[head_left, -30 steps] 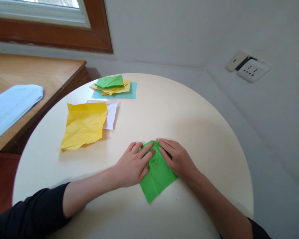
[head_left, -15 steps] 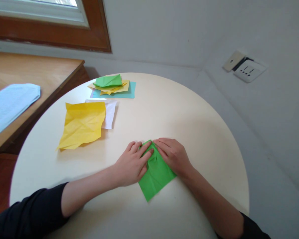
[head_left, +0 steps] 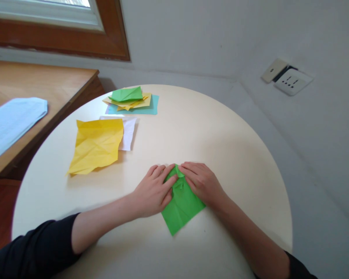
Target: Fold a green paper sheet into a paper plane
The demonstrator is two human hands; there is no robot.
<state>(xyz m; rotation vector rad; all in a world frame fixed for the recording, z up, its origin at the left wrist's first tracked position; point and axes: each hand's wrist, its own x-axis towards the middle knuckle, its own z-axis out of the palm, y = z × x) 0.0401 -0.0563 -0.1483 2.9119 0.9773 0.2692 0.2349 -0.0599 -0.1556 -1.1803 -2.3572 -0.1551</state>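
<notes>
A folded green paper [head_left: 182, 207] lies on the round cream table [head_left: 221, 131] close to me. My left hand [head_left: 154, 192] rests flat on the paper's left side, fingers pressing near its top point. My right hand [head_left: 202, 182] lies flat on the right side, fingertips meeting the left ones at the top fold. Both hands press the paper down against the table. The paper's lower corner sticks out toward me between my wrists.
A creased yellow sheet [head_left: 95, 145] lies over a white sheet [head_left: 129, 133] at the left. A stack of green, yellow and teal papers [head_left: 132, 100] sits at the table's far side. A wooden desk [head_left: 31, 89] with a printed sheet [head_left: 11, 124] stands left. A wall socket [head_left: 292, 81] is at right.
My fingertips have shifted slightly at the top of the green paper, pressing its tip narrower. The paper and both arms stay in nearly the same place.
</notes>
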